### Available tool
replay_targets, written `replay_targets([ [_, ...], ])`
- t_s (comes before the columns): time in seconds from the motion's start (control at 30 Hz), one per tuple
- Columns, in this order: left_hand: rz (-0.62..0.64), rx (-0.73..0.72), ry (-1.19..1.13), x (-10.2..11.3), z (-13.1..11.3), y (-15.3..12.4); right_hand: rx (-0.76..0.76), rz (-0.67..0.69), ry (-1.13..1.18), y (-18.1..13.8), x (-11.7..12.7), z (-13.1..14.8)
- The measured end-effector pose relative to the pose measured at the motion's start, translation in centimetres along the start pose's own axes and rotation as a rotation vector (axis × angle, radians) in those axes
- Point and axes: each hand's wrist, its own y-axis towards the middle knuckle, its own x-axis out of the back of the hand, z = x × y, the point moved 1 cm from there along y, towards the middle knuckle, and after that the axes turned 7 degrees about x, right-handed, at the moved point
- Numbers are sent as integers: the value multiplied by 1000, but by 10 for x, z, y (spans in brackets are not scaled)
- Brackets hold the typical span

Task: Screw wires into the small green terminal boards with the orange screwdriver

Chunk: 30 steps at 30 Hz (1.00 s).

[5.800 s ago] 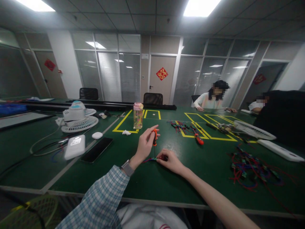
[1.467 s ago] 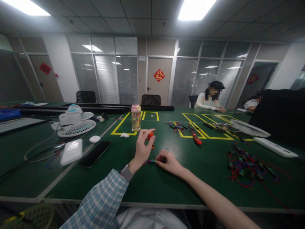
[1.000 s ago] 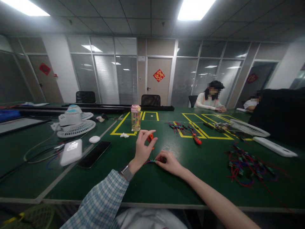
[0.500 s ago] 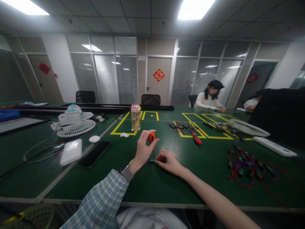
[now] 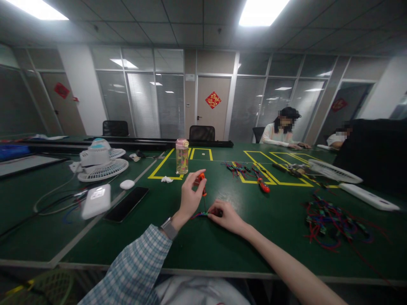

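Observation:
My left hand has its thumb and fingers closed round the orange handle of an upright screwdriver. The thin shaft points down at a small green circuit board with wires, lying on the green table. Whether the tip touches the board I cannot tell. My right hand rests on the table, pinching the board's right end between thumb and forefinger. Beyond the hands stands a clear water bottle with a pink lid.
To the right lies a tangle of wired boards; a smaller pile sits farther back beside a red-handled tool. At left are a phone, a white power bank and a white fan. A person sits across the table.
My left thumb and fingers have moved from spread around the screwdriver handle to closed on it. My right hand keeps its pinch on the board. The view has shifted slightly.

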Motion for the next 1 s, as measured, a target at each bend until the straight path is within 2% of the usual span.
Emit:
replay_targets([
  [0.13, -43, -2, 33, 1, -3, 1, -4, 3, 11, -1, -1, 0],
  [0.33, -2, -33, -2, 4, -7, -2, -5, -1, 11, -1, -1, -1],
  [0.57, -23, -54, 16, 3, -6, -2, 2, -1, 4, -1, 0, 0],
  [0.77, -117, -100, 129, 4, -8, -2, -13, 9, 15, -1, -1, -1],
  [1.0, -29, -114, 73, 5, -6, -2, 8, -2, 13, 0, -1, -2],
])
